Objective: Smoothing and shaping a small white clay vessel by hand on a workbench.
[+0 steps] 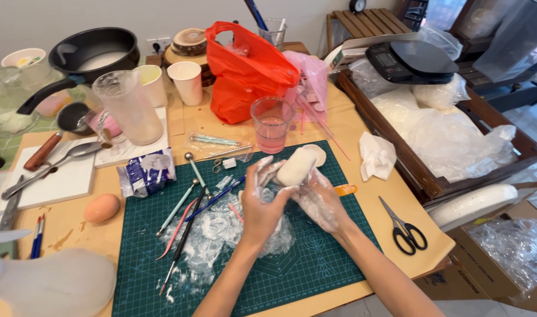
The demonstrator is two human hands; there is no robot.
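My left hand (pixel 260 202) and my right hand (pixel 319 199) are both smeared with white paste and together hold a smooth white lump of clay (pixel 296 167) above a green cutting mat (pixel 315 264). The left fingers wrap its left side, and the right hand cups it from below and from the right. White smears and a crumpled bit of clear film (pixel 221 226) lie on the mat under my left hand. Several modelling tools (pixel 183 226) lie to the left on the mat.
A pink tumbler (pixel 272 124), an orange plastic bag (pixel 248 73), a frosted jug (pixel 129 107), paper cups and a black pan (pixel 95 51) stand behind the mat. Black scissors (pixel 405 229) lie at the right, an egg-shaped form (pixel 101 207) at the left. A wooden tray (pixel 421 176) holds plastic bags and a scale.
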